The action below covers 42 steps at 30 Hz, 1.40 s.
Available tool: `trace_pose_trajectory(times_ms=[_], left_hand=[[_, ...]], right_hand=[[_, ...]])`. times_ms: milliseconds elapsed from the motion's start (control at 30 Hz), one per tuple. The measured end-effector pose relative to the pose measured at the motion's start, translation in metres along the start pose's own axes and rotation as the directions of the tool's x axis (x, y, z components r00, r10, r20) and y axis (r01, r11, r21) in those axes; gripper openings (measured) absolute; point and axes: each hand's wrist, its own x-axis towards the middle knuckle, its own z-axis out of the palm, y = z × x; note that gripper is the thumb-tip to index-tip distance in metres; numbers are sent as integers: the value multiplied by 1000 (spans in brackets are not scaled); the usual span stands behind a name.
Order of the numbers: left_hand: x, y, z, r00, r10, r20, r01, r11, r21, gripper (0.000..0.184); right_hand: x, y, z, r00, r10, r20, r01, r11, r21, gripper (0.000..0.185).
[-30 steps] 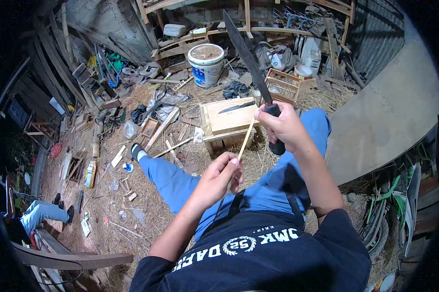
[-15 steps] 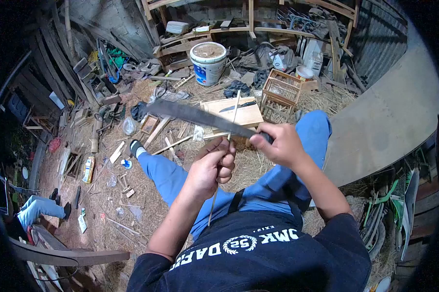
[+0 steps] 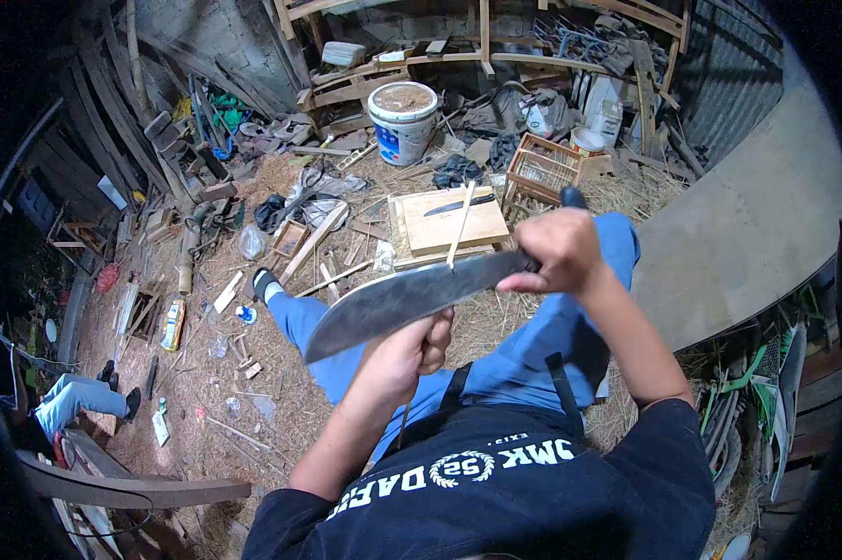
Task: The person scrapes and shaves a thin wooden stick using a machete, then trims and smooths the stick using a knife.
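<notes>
My right hand [image 3: 561, 250] is wrapped round the dark handle of a machete [image 3: 407, 301]. Its broad grey blade points left and slants down, crossing in front of my left hand [image 3: 413, 350]. That left hand is closed on a thin wooden stick [image 3: 462, 224], whose pale upper end rises above the blade. The blade hides the left fingertips and the middle of the stick; whether the edge touches the wood I cannot tell. Beyond the stick, a knife [image 3: 460, 205] with a black handle lies on a wooden block [image 3: 439, 233].
A white bucket [image 3: 403, 131] and a small slatted wooden crate [image 3: 544, 168] stand farther off. At right leans a large curved panel [image 3: 738, 224]. Wood scraps and straw [image 3: 281, 392] cover the floor. Another person's legs [image 3: 80, 401] show at far left.
The machete has swung: its tip dropped from upper left to lower left, and the broad side of the blade now faces me. My right hand has risen slightly to the right.
</notes>
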Motion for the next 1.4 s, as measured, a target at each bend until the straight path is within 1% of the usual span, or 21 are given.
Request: trace_pose_trajectory(times_ms=[33, 200, 267, 333, 400, 467, 600, 667, 700, 767, 800, 900, 933, 1000, 1033, 1067, 1167, 1200, 1267, 1333, 1400], left_hand=[[2, 4, -5, 998, 1, 64, -1, 1000, -1, 19], [6, 3, -13, 993, -88, 78, 93, 994, -65, 19], [-6, 9, -24, 982, -38, 186, 67, 986, -152, 20], [-20, 5, -34, 982, -26, 186, 50, 990, -131, 21], [-23, 6, -37, 994, 56, 92, -43, 989, -141, 21], [-14, 9, -35, 993, 69, 93, -54, 986, -157, 20], [0, 3, -16, 994, 90, 61, -85, 993, -86, 20], [3, 0, -9, 997, 73, 10, -73, 997, -29, 21], [4, -2, -9, 996, 80, 35, -79, 996, -34, 18], [4, -7, -6, 997, 54, -52, -53, 998, 17, 18], [4, -11, -4, 994, 57, -94, -51, 997, 63, 21], [-4, -13, 3, 991, 75, -115, -65, 995, 81, 21], [-8, -12, 4, 990, 99, -103, -90, 992, 93, 21], [-14, -2, -1, 991, 130, -8, -130, 991, 38, 19], [-20, -3, -3, 990, 139, 7, -139, 990, 38, 19], [-25, -6, -5, 989, 144, 23, -145, 989, 43, 19], [-19, -7, -15, 983, 182, -3, -182, 982, 40, 18], [-15, -6, -15, 983, 186, -8, -186, 982, 34, 18], [-9, -2, -16, 983, 182, 5, -182, 983, -8, 19], [-8, -4, -17, 988, 152, 29, -152, 988, -14, 17], [-8, -3, -16, 998, 59, 26, -57, 996, -61, 15]], right_hand=[[-2, 9, 1, 1000, 20, 5, -20, 1000, -3, 71], [-19, 25, 6, 999, 45, 21, -43, 997, -63, 70], [-41, 48, 12, 939, 337, -61, -343, 926, -160, 68], [-59, 95, 3, 703, 697, -142, -711, 684, -161, 64], [-62, 97, -11, 695, 704, -145, -719, 680, -142, 64], [-58, 85, -16, 689, 711, -137, -725, 677, -129, 64], [-36, 12, -1, 830, 544, 125, -555, 829, 75, 63], [-31, -10, 8, 893, 428, 143, -444, 889, 114, 64], [-27, -18, 10, 893, 429, 137, -444, 889, 114, 64], [-19, -30, 11, 942, 278, 186, -304, 944, 126, 66], [-14, -33, 11, 942, 281, 184, -306, 943, 129, 66], [-9, -31, 11, 983, 152, 104, -168, 973, 158, 66], [-11, -18, 14, 982, 154, 106, -169, 972, 160, 66], [-19, 20, 20, 954, 299, 9, -299, 954, 24, 66], [-20, 42, 18, 865, 500, 35, -499, 866, -29, 66], [-24, 56, 17, 731, 681, 46, -676, 732, -85, 67], [-35, 66, 14, 687, 726, -18, -726, 687, 0, 71], [-31, 58, 15, 692, 722, -14, -722, 692, 0, 71], [-28, 21, 20, 776, 623, 101, -628, 746, 222, 70], [-20, -10, 24, 874, 481, 71, -486, 853, 193, 68], [-8, -34, 15, 924, 349, 155, -374, 908, 190, 66]])
